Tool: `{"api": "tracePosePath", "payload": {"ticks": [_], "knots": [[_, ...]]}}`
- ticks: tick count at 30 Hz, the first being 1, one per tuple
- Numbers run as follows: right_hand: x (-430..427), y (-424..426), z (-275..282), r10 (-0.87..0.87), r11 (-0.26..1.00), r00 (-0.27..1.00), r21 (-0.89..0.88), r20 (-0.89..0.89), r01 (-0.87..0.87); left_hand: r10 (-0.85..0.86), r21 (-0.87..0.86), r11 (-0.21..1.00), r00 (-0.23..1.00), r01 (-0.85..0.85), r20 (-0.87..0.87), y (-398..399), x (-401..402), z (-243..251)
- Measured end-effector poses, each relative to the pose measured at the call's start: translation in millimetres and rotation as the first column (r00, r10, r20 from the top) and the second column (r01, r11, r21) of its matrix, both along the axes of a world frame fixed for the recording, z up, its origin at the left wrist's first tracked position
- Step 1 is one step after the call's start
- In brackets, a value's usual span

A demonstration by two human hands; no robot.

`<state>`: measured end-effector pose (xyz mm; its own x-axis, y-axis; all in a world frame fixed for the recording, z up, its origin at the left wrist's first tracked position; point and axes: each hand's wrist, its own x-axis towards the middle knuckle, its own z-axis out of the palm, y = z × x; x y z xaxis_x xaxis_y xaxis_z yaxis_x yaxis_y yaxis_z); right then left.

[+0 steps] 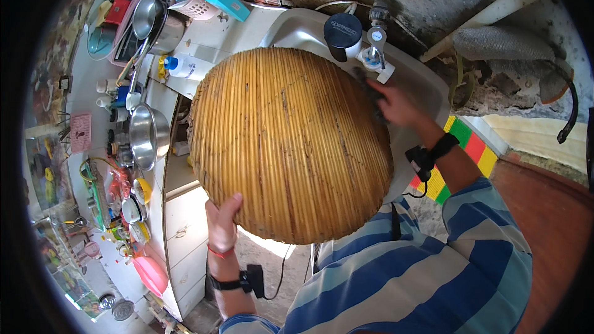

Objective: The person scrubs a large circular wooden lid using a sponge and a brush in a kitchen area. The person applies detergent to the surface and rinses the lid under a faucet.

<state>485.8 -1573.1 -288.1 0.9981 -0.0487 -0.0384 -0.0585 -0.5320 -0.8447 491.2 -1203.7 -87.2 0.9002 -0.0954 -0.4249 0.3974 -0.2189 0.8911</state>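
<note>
A round mat of stitched plant stalks (287, 148), golden brown with dark streaks, is tilted over the sink (434, 88) and hides much of it. My left hand (223, 222) grips its lower left edge, thumb on the upper face and the other fingers hidden beneath. At the mat's right rim, my right hand (398, 104) is closed on a dark scrubber (371, 95); blur hides whether this is a brush or a pad. Just above that hand are the faucet (377, 37) and a black-topped white cylinder (342, 32), probably a water filter or heater.
On the counter lie a blue-capped white bottle (185, 66), a turquoise bottle (226, 1) and a pink basket (195, 5). Further left are a steel basin (148, 137), several bowls and a pink basin (151, 276). A pipe (487, 16) slants along the right wall.
</note>
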Motion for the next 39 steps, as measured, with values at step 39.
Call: {"api": "tracePosePath", "payload": {"ticks": [39], "knots": [[-4, 64, 6, 0.159, 0.98, 0.974, -0.147, 0.159, -0.136, -0.018, 0.041, 0.999, 1.0, 0.017, 0.024, 3, -7, -30]]}}
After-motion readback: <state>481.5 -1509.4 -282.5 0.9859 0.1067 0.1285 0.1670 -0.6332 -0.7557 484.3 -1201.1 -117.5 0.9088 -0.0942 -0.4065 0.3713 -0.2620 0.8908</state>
